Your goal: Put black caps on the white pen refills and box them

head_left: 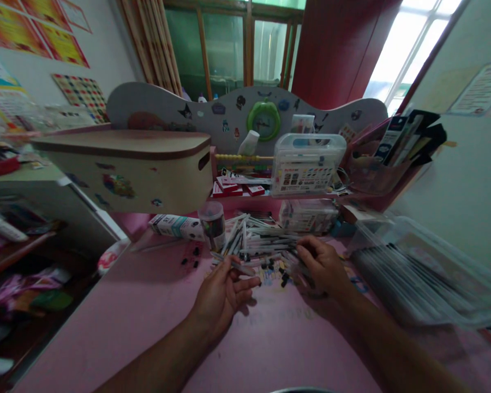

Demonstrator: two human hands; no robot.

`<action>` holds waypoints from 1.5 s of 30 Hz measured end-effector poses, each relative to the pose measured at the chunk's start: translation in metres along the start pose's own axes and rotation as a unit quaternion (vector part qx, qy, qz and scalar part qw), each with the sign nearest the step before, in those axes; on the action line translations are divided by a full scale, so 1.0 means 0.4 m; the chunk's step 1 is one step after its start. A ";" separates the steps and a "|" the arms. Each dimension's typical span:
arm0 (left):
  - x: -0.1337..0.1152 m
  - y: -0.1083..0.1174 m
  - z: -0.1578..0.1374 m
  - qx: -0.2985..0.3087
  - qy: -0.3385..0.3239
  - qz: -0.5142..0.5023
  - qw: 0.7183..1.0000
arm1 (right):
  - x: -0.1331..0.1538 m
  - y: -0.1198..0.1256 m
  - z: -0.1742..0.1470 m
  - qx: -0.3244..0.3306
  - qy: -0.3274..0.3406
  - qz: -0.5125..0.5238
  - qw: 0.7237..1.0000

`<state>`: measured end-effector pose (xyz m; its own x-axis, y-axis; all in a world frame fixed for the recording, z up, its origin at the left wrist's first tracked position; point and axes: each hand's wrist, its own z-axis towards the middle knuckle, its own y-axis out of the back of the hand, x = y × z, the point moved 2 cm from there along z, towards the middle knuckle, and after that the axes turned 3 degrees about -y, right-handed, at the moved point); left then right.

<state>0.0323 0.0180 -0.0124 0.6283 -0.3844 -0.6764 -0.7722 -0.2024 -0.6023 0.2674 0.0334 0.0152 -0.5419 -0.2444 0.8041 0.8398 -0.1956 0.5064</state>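
My left hand [225, 292], palm turned up, pinches a pale pen barrel [242, 268] between thumb and index finger; its other fingers are loosely curled. My right hand [321, 265] is over the right side of a loose pile of white and grey pens [262, 240], thumb and fingers drawn together. Motion smears its fingertips, so what they hold cannot be made out. Several small black pen caps [285, 279] lie on the pink desk [155, 311] between my hands, and more caps [196, 251] lie left of the pile.
A clear cup [211, 225] and a long printed box [175, 226] stand left of the pile. To the right is a clear plastic bin [445, 273] full of pens. Behind are a handled clear case [309, 166], a cream storage box [147, 174] and a green clock [263, 120].
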 end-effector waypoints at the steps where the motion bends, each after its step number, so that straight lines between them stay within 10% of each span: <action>1: 0.002 0.002 0.002 -0.001 -0.005 0.002 1.000 | -0.009 0.001 0.005 0.011 0.031 -0.045 0.998; 8: 0.013 0.002 -0.005 0.030 -0.025 0.049 0.998 | 0.019 -0.030 -0.017 0.165 0.121 -0.254 0.945; 21: 0.024 0.003 -0.011 0.062 -0.023 0.086 0.994 | 0.028 -0.105 -0.038 0.144 0.072 -0.366 0.916; 28: 0.026 0.002 -0.016 0.090 -0.032 0.086 0.992 | 0.070 -0.099 -0.055 0.146 0.028 -0.051 0.988; 34: 0.032 0.004 -0.014 0.079 -0.032 0.057 0.995 | 0.085 -0.139 -0.105 0.203 -0.220 0.338 0.892; 45: 0.033 0.003 -0.015 0.070 -0.031 0.047 0.996 | 0.078 -0.128 -0.098 0.181 -0.093 0.216 0.955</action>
<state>0.0392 0.0074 -0.0194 0.5625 -0.3383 -0.7545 -0.8094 -0.0391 -0.5859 0.2063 -0.0012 0.0021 -0.1557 -0.0485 0.9866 0.9583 0.2350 0.1627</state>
